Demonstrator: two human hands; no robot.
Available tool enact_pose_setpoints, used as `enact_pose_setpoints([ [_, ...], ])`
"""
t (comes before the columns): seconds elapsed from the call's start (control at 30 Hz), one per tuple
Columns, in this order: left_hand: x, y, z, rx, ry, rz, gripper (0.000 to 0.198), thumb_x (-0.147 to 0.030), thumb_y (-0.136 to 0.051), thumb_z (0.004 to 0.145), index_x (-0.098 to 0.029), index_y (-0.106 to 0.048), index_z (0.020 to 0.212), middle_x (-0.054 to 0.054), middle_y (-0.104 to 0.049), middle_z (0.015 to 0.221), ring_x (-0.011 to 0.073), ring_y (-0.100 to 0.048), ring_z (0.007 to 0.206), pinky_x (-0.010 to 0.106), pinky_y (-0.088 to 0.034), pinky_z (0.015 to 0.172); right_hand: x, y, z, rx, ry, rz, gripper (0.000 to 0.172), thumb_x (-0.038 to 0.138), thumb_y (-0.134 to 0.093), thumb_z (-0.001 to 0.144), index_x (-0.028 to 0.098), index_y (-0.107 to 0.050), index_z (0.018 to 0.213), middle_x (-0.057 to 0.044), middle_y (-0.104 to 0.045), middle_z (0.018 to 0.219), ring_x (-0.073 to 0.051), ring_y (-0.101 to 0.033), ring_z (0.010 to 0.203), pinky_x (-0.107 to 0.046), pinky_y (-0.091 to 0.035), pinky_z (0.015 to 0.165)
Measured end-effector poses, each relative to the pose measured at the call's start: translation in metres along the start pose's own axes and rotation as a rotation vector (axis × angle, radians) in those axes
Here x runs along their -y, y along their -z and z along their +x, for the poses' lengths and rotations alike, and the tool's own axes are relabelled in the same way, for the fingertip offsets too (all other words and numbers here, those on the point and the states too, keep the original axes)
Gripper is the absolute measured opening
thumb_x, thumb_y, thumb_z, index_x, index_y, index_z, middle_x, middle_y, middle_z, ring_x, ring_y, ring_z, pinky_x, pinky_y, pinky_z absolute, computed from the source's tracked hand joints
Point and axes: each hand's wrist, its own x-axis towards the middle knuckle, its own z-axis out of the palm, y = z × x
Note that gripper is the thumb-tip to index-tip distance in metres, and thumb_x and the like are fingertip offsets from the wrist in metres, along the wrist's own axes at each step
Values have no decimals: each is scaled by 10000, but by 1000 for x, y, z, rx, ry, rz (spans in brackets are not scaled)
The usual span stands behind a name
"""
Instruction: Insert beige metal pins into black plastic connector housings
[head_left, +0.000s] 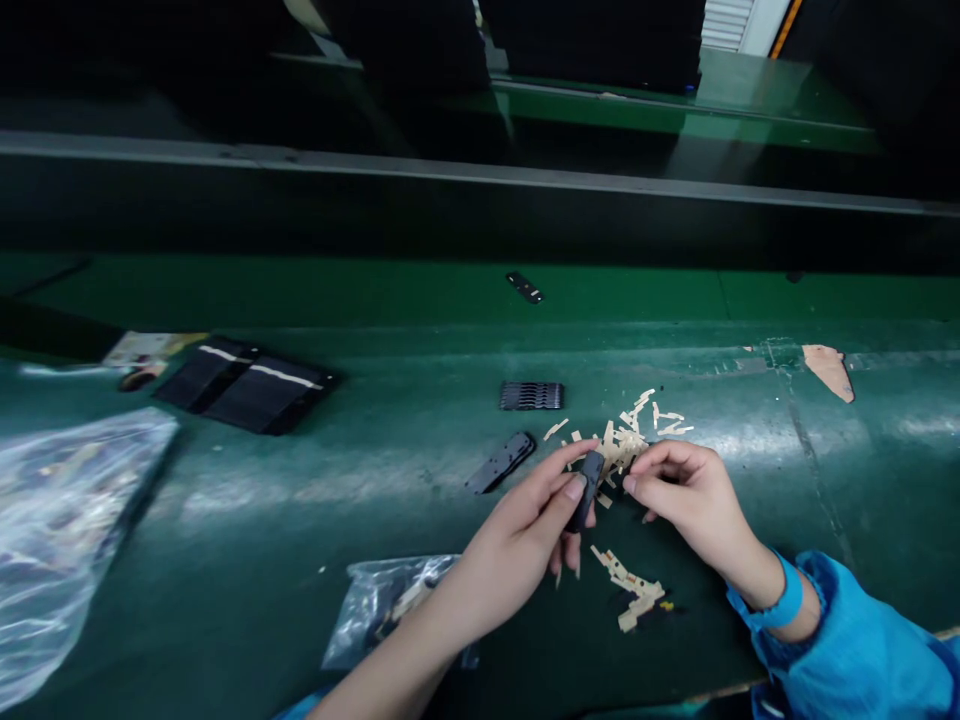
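Observation:
My left hand (529, 525) is closed around a small, flat black plastic piece (589, 488), which is tilted with its upper end away from me. Just to its right, my right hand (686, 500) pinches thumb and forefinger together at the edge of a loose pile of thin beige strips (621, 445). Whatever lies between those fingertips is too small to make out. Left of the pile are a similar long black piece (501, 463) and a neat row of black pieces (531, 396). More beige strips (630, 588) lie below, between my hands.
A clear plastic bag (360, 610) with pale bits sits beside my left forearm. Further left are a larger plastic bag (67, 540) and dark panels (240, 385). One black piece (524, 288) lies farther back, and a brown scrap (829, 371) at right. A ledge (480, 175) crosses behind.

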Motion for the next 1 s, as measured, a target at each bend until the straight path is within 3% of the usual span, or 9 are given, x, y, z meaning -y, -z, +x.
enact_pose_setpoints([
  [0.13, 2, -4, 1, 62, 21, -90, 709, -408, -627, 932, -230, -355, 1563, 2, -655, 921, 137, -639, 576, 254, -491, 493, 0, -2, 0, -10, -3, 4, 136, 258, -840, 675, 205, -723, 721, 8, -722, 652, -143, -646, 573, -236, -488, 475],
  [0.23, -1, -7, -2, 48, -11, -77, 721, -312, -647, 910, -234, -360, 1566, -2, -674, 921, 153, -674, 644, 283, -535, 587, 2, -4, 0, -9, 2, 18, 132, 222, -830, 656, 209, -708, 706, 17, -728, 639, -134, -645, 554, -231, -467, 472],
  [0.43, 4, -17, -5, 17, -30, -49, 628, -324, -633, 949, -243, -415, 1532, -9, -703, 892, 206, -757, 772, 359, -573, 782, 2, -7, 0, -29, 32, 15, 109, 228, -808, 659, 212, -709, 704, 28, -694, 593, -133, -620, 524, -263, -481, 531],
  [0.7, 2, -18, -3, 35, 14, -96, 661, -283, -672, 892, -223, -437, 1507, -18, -715, 867, 204, -760, 748, 351, -574, 764, 3, -8, -4, -99, 48, -148, 60, 237, -751, 652, 207, -726, 697, 20, -667, 620, -118, -514, 539, -258, -422, 529],
  [1.0, -1, -19, -3, 68, 21, -111, 668, -302, -668, 878, -226, -446, 1503, -8, -742, 906, 201, -755, 745, 382, -573, 800, 4, -6, -4, -80, 49, -208, 53, 234, -748, 665, 208, -729, 707, 15, -677, 633, -119, -498, 538, -257, -406, 522],
])
